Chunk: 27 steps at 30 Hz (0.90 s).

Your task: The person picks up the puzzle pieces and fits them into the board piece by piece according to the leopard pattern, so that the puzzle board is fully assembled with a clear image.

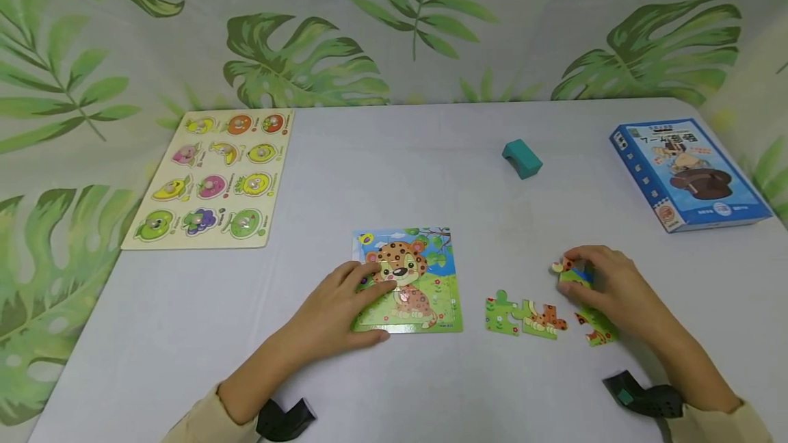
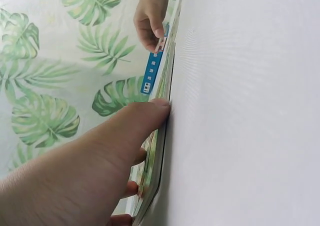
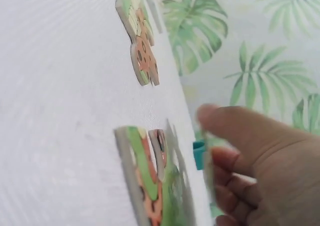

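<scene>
A square leopard jigsaw puzzle (image 1: 440, 292) lies in the middle of the table in the head view. My left hand (image 1: 326, 306) rests on its left side, fingers spread over the picture and thumb at the near edge. To the right, my right hand (image 1: 618, 289) pinches a puzzle piece (image 1: 575, 277) between thumb and fingers, raised above the table. The right wrist view shows that hand (image 3: 265, 161) with the piece nearly edge-on. Beneath it lies another puzzle piece (image 1: 597, 327), partly hidden. A green piece (image 1: 501, 314) and a spotted piece (image 1: 543, 320) lie between the hands.
A wooden fruit peg board (image 1: 269, 224) lies at the back left. A teal arch block (image 1: 523, 158) stands behind the loose pieces, and a blue box (image 1: 689, 173) lies at the back right. Leaf-patterned cloth (image 1: 431, 33) rises behind the white table.
</scene>
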### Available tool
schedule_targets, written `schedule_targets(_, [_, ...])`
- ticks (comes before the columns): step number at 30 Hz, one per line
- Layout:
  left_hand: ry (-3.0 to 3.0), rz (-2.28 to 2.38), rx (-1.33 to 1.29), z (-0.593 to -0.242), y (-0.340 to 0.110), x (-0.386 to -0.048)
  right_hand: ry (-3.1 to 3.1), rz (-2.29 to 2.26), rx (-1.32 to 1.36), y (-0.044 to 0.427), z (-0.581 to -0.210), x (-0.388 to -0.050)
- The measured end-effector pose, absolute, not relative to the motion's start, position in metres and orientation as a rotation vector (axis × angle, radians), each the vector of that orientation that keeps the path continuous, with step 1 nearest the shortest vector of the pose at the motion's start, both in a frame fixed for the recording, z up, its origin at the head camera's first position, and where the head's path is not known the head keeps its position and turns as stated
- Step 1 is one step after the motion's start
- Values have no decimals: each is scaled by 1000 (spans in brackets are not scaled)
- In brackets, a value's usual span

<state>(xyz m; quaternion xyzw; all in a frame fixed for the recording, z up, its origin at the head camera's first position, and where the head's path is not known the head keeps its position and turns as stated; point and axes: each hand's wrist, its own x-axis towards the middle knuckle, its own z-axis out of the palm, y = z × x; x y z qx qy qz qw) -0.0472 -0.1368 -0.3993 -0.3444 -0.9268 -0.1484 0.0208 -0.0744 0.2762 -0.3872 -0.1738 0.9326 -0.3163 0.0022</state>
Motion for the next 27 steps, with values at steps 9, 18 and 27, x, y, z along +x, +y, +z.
schedule_targets(9, [-2855,-441,-1086,-398,-133,-49,2956,-1053,-699,239,-357,-68])
schedule_targets(18, [-2856,-465,-1123,-396,-126,-52,2831,-1189,-1028,168,-350,-69])
schedule_targets(27, [-2831,-437,-1147,-395,-123,-56,2711,-1100,-925,124,-376,-81])
